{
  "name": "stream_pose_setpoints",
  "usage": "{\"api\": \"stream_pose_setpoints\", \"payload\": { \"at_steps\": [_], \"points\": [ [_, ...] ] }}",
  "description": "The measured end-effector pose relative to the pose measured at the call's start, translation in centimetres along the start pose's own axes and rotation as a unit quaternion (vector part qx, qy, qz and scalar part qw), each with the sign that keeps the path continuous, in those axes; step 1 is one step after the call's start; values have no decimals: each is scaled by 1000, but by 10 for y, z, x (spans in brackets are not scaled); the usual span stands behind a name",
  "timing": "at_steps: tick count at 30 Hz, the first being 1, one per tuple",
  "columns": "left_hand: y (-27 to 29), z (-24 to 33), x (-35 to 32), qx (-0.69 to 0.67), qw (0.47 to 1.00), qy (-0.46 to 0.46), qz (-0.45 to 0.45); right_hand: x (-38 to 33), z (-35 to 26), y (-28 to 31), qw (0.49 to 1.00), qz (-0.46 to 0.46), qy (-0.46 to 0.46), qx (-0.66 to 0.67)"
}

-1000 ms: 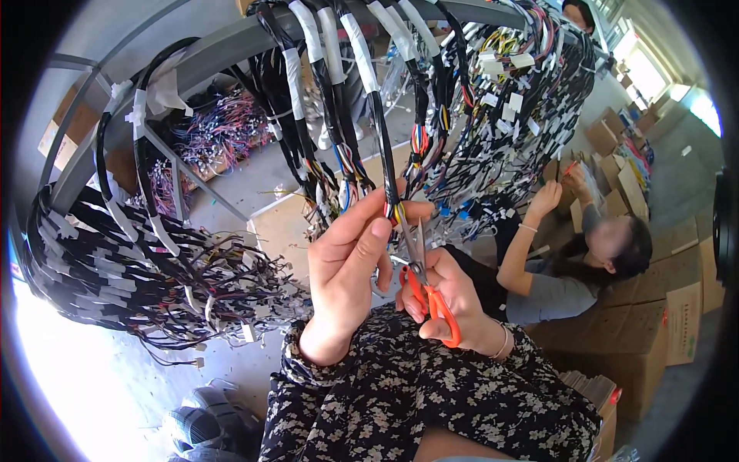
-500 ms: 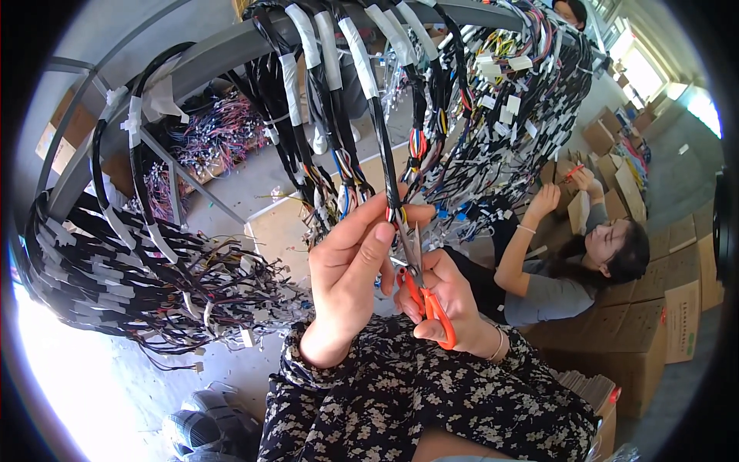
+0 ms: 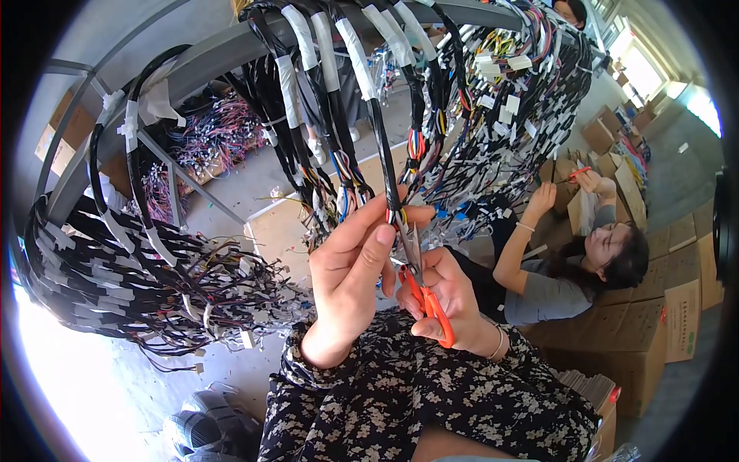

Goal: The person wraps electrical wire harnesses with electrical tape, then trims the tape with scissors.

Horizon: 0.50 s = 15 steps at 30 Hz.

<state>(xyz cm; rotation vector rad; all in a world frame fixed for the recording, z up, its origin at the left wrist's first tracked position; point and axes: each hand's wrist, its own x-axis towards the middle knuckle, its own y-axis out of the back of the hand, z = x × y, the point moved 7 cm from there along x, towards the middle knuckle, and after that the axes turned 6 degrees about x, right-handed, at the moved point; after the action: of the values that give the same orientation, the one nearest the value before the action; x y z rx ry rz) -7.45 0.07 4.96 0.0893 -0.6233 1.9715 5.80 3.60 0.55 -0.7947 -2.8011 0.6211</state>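
Scissors [image 3: 416,271], below the grey rail [image 3: 212,58], sit in the right hand [image 3: 456,289], its fingers curled around the orange handles, the blades slightly parted; the left hand [image 3: 346,266], also below the rail, pinches the black-wrapped harness [image 3: 382,150] hanging from it, near where coloured wires [image 3: 394,216] leave the wrapping; with the blade tips so near wires and fingertips, a slip or a badly aimed snip could nick insulation or skin, and a hard tug could swing the harness into the neighbouring harnesses [image 3: 416,100] below the rail and tangle loose ends; whether a blade touches a wire I cannot tell; the wrapping looks smooth and glossy, like plastic tape, the pale band [image 3: 356,60] closer to the rail duller and flatter, the wires thin and round; the blades are tapering grey metal, the handles looped and plastic-looking
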Motion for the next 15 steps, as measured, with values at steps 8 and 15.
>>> {"api": "stream_pose_setpoints", "payload": {
  "at_steps": [8,15],
  "points": [
    [-6,3,-3,66,998,-17,11,6,-2,5,996,21,74,-46],
    [-13,7,-4,152,982,-101,43,11,-14,-4,995,43,93,-13]
  ]
}}
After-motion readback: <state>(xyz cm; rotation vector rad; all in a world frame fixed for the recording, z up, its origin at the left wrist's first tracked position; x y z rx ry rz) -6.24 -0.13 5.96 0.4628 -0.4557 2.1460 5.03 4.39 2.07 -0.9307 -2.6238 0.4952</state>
